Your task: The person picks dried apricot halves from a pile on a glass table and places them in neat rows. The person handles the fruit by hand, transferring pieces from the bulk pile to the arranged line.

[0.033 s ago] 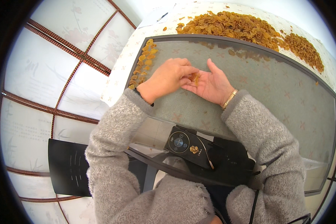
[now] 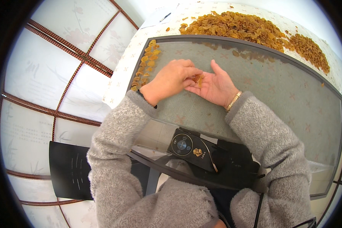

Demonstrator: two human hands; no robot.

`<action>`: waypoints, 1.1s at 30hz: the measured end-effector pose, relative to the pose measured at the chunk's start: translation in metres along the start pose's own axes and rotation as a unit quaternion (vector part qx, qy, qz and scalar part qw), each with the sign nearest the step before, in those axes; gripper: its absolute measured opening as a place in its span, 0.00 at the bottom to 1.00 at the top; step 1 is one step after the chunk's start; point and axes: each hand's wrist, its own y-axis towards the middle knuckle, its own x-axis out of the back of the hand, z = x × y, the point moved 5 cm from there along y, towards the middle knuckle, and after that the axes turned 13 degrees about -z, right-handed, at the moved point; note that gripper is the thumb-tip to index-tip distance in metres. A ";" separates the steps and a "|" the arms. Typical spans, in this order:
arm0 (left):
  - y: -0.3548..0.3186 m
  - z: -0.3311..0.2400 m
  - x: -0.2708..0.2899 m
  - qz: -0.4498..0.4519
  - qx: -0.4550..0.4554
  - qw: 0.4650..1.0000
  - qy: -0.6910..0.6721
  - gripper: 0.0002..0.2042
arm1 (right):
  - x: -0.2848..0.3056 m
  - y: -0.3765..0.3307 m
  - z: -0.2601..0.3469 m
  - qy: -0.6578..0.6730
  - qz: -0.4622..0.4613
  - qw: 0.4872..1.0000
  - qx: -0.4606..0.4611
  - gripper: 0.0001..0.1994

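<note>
My left hand (image 2: 174, 76) is closed in a pinch, its fingertips among a few thin, amber dried slices (image 2: 198, 79). Those slices lie on the fingers of my right hand (image 2: 218, 85), which is turned palm up and lightly cupped, the thumb standing away. Both hands meet above a framed mesh screen (image 2: 201, 110). Along the screen's left edge, more amber slices (image 2: 150, 59) are laid out in short rows, close to my left wrist. Fingertips partly hide how many slices I hold.
Behind the screen, a large heap of amber slices (image 2: 235, 28) and a smaller heap (image 2: 309, 51) cover part of the patterned tablecloth (image 2: 119, 78). A black device with a round dial (image 2: 182, 144) shows by the screen's near edge. A panelled divider (image 2: 38, 91) stands left; a pen (image 2: 165, 16) lies far left.
</note>
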 end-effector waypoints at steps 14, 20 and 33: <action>-0.019 0.037 0.007 -0.002 0.272 0.956 -0.109 0.05 | 0.000 -0.002 -0.002 -0.037 -0.008 0.999 -0.010 0.44; -0.023 0.101 0.033 -0.105 0.370 0.916 -0.115 0.10 | 0.003 0.000 0.000 -0.028 -0.024 0.999 -0.013 0.43; 0.004 0.213 0.040 -0.165 0.428 0.888 0.026 0.10 | -0.003 -0.006 0.000 -0.056 -0.036 0.998 -0.008 0.42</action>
